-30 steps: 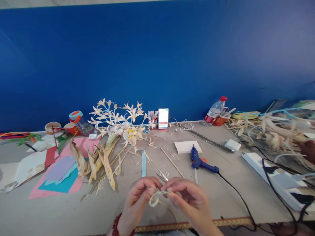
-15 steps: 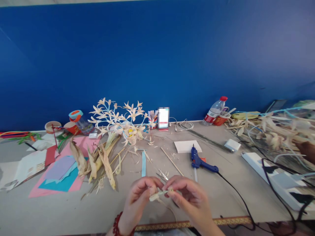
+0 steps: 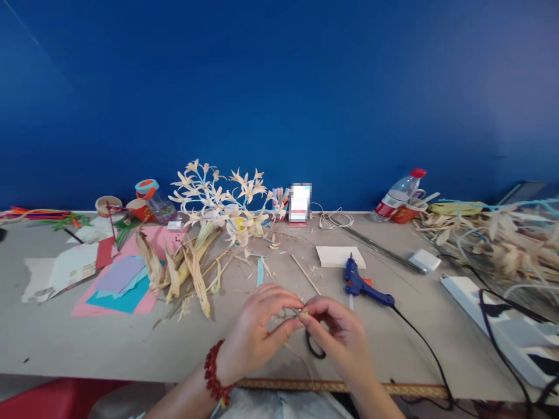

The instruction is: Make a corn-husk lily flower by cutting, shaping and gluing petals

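My left hand [image 3: 267, 323], with a red bead bracelet [image 3: 213, 372] at its wrist, curves its thumb and forefinger to a pinch. Its fingertips meet those of my right hand [image 3: 340, 330], also pinched. Between them is a small pale corn husk piece [image 3: 303, 313], mostly covered by the fingers. Below the hands, a black scissors handle [image 3: 315, 348] pokes out; the blades are hidden. A thin pale strand lies on the table under the left hand. Beyond the fingers lie a light stick [image 3: 305, 273] and a light-blue strip [image 3: 260, 272].
Right of the hands lies a blue glue gun [image 3: 363, 285] by a white card [image 3: 336, 256], near a power strip [image 3: 493, 326] with black cables. Dried corn husks [image 3: 196, 279] and coloured paper [image 3: 117, 285] lie left. Husk flowers [image 3: 244, 192] and a phone [image 3: 300, 202] stand behind.
My left hand has turned and shifted its fingers to the right, onto the tips of the right hand. The husk piece is now more hidden. The whole view has shifted slightly.
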`<state>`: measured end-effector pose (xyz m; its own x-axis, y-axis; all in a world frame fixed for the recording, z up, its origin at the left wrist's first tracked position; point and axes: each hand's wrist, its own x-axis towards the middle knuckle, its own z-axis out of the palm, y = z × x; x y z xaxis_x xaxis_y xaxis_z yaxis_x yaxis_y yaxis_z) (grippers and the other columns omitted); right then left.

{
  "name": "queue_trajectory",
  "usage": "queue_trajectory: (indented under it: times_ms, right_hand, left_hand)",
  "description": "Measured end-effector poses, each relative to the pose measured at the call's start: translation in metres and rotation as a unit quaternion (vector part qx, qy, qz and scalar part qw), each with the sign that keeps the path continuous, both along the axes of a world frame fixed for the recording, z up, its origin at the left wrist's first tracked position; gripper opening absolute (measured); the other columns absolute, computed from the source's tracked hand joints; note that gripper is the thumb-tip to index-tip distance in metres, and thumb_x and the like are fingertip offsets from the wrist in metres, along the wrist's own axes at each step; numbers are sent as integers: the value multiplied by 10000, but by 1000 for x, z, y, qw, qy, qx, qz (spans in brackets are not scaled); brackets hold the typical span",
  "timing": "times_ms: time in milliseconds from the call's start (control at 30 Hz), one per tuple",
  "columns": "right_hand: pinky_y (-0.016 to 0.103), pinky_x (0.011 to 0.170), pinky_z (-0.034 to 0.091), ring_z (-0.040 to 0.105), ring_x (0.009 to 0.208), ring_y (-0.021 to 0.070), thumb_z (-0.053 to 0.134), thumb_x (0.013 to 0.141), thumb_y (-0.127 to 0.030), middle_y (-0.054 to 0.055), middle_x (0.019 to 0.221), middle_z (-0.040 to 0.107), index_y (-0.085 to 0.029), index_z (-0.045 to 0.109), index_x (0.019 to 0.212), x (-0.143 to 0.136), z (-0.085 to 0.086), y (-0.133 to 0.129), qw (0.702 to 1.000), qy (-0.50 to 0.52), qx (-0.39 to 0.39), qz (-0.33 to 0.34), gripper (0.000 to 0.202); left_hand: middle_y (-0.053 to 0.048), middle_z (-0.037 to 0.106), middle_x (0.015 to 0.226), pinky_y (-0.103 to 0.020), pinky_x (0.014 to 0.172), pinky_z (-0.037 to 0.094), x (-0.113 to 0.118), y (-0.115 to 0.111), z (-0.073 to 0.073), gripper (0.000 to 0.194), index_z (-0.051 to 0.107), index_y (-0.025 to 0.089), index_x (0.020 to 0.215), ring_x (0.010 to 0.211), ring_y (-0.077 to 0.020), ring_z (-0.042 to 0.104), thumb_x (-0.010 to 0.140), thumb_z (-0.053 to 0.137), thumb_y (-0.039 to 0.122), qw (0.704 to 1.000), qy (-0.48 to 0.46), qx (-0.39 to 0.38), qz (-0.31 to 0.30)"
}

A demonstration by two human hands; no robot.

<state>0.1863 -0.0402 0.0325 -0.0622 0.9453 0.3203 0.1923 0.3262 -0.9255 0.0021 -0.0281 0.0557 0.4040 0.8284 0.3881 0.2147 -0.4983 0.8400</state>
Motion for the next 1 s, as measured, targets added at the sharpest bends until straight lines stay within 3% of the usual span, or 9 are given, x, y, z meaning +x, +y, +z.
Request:
queue_trajectory:
  times_ms: [233,467,533,633,800,900,1000]
  right_hand:
    - [241,543,488,595,594,155,654,866,-306,33,656,644,-187,645,729,-1,4,-5,1000,1,18,5,181]
    - [250,566,501,609,619,164,655,860,-270,41,686,650,-192,645,757,-9,1,-7,999,37,25,-15,130]
    - [235,556,501,606,608,152,692,835,-277,34,699,651,-193,656,779,-11,3,-6,998,68,1,0,107]
    - [211,539,501,599,600,133,746,793,-279,19,715,643,-197,689,836,-11,5,-3,990,119,-46,56,109]
    - [202,487,469,586,575,119,765,783,-330,13,706,614,-203,754,887,-10,4,1,970,184,-107,121,164]
    - [202,452,451,596,543,120,774,765,-371,7,674,603,-193,747,810,-11,0,2,955,223,-135,140,186]
    - [198,436,441,588,513,114,767,769,-374,5,654,606,-179,697,731,-12,0,1,958,219,-140,118,210]
  left_hand:
    - [-51,689,785,-312,772,475,8,-2,-5,91,678,193,841,789,-192,624,888,600,194,999,-7,-18,25]
    - [-78,691,851,-374,869,456,10,-9,-20,143,663,201,912,852,-216,607,868,556,118,996,-55,47,56]
    - [-74,682,849,-351,845,459,11,-10,-24,110,661,193,887,854,-210,604,882,558,155,995,-80,5,62]
    - [-61,670,817,-284,751,462,12,-10,-25,125,644,172,831,805,-183,603,889,597,273,979,-140,-143,43]
    - [-20,648,724,-239,668,451,13,-8,-26,250,616,154,778,682,-136,586,776,746,367,893,-277,-353,-29]
    - [-8,638,672,-242,669,452,14,-7,-28,255,625,149,791,652,-131,595,752,777,349,866,-302,-395,-53]
    - [-4,639,649,-243,659,454,14,-8,-29,273,628,148,782,633,-130,594,742,783,370,868,-298,-394,-51]
